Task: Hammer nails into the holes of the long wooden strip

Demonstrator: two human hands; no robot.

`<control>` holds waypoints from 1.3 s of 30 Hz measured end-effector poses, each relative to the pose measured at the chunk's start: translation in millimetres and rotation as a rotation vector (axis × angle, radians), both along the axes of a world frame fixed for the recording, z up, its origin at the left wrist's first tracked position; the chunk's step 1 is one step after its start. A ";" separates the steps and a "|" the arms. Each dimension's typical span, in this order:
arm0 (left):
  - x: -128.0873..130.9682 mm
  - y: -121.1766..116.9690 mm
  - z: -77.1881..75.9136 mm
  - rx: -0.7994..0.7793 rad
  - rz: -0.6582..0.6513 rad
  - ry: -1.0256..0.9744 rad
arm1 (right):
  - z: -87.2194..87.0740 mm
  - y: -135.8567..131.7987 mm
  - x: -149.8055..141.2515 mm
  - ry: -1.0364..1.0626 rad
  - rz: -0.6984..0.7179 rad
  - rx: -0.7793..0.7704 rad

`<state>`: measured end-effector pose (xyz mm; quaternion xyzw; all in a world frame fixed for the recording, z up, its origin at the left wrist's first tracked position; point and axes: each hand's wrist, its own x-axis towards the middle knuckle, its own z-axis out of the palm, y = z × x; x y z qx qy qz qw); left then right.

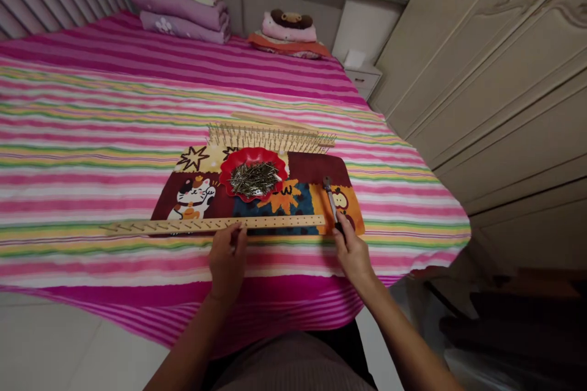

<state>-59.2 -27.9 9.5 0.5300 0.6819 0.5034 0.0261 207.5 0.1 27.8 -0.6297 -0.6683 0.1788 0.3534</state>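
My left hand (228, 253) is closed in a pinch at the front edge of a long wooden strip (284, 221), with its fingertips around a thin nail. Slanting nails stand in the strip to the left of that hand; the right part shows rows of small dark holes. My right hand (352, 250) grips a hammer (332, 200) by its black handle, its metal head raised beyond the strip's right end. Past the strip, a red scalloped bowl (224, 175) holds a heap of loose nails (253, 179).
Beneath the bowl lies a patterned mat (316, 168) on a striped bedspread (92, 177). Behind it, several wooden strips (270, 136) bristle with upright nails. Folded bedding (183, 9) and a smaller stack (288, 30) sit at the far side. A wardrobe (495, 73) stands right.
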 end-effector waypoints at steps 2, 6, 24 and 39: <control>-4.4 -0.5 13.1 0.027 -0.013 0.076 | -14.4 2.7 9.5 -0.037 -0.047 0.015; -14.1 29.9 49.6 -0.103 -0.097 0.262 | -25.2 3.8 13.3 -0.007 -0.076 0.012; 2.5 158.4 94.0 -1.001 -0.384 0.801 | -30.4 6.6 15.0 0.099 -0.098 0.022; -48.0 143.6 98.6 -0.643 -0.499 -0.149 | -24.6 5.4 13.4 0.071 -0.106 0.046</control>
